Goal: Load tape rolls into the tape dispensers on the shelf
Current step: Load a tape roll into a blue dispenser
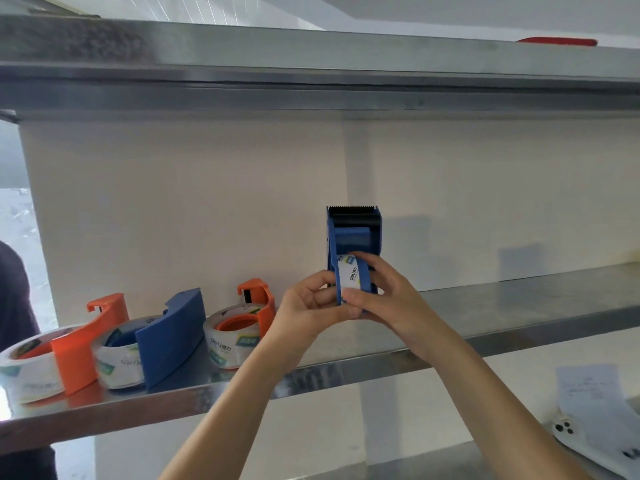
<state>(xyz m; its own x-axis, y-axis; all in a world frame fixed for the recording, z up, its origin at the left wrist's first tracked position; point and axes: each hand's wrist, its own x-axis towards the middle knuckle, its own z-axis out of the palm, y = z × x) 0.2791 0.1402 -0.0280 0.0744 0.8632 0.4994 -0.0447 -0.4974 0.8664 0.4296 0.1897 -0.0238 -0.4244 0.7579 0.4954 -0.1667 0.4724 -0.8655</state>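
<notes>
I hold a blue tape dispenser [354,237] upright above the steel shelf [502,306], its black toothed blade at the top. A white tape roll [351,277] sits in its lower part. My left hand [311,303] grips the dispenser's left side and bottom. My right hand [384,292] wraps the right side, with fingers over the roll. On the shelf to the left lie three loaded dispensers: an orange one [252,313], a blue one [166,337] and another orange one [69,348].
An upper steel shelf [311,60] runs overhead with a red object [557,41] on top. At the lower right, a paper sheet [595,407] and a white phone [571,434] lie on a lower shelf. A person's dark sleeve [14,306] shows at the left edge.
</notes>
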